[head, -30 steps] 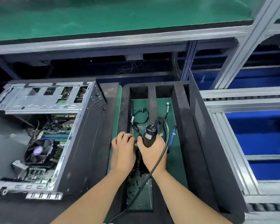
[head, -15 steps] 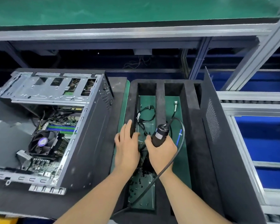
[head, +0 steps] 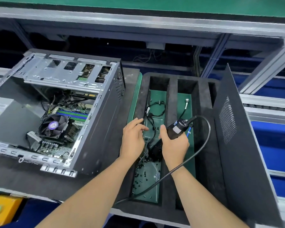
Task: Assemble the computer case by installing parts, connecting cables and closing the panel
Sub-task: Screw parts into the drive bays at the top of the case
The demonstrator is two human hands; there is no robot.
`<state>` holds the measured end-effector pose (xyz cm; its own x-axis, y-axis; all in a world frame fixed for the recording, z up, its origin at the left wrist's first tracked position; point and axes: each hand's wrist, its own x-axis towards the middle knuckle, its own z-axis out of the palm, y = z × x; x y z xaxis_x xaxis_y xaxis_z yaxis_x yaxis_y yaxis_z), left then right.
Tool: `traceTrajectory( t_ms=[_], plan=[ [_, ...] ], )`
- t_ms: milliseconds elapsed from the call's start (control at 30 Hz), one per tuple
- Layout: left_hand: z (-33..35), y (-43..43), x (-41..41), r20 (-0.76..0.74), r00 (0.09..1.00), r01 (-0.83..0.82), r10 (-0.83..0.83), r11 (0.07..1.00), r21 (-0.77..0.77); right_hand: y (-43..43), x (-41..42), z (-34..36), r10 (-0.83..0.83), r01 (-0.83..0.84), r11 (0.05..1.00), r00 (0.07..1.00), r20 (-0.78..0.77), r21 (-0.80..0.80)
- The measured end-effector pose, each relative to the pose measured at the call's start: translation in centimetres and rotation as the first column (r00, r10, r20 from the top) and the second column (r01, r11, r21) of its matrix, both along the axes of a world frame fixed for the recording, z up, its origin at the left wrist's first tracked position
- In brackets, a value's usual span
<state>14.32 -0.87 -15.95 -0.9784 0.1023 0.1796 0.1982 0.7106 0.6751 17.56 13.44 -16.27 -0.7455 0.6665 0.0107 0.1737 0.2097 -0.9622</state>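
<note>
Head view, open computer case (head: 104, 122) baring fan (head: 53, 125), right hand (head: 174, 146) gripping screwdriver (head: 178, 129), left hand (head: 132, 140) fingers loose

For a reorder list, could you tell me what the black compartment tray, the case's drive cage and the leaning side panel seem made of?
Compartment tray: probably dense foam; matte black, slightly fuzzy, soft-cut edges.
Drive cage: bare sheet metal, likely steel; silvery sheen, punched holes.
Side panel: apparently thin metal, matte black coating; flat, with a perforated vent.
</note>
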Motion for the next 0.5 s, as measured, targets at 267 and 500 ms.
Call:
traceTrajectory(
  t_ms=[267,500],
  plan=[
    [0.1,-0.6,-0.1,-0.021,0.99,0.14,-0.139,0.989,0.038,0.0,-2.2,6.7,0.017,0.004,0.981,0.994,-0.104,0.196],
    [0.4,-1.4,0.2,0.119,0.964,0.237,-0.238,0.971,0.018,0.9,-3.8,11.5,0.011,0.034,0.977,0.978,-0.211,0.209]
  ],
)
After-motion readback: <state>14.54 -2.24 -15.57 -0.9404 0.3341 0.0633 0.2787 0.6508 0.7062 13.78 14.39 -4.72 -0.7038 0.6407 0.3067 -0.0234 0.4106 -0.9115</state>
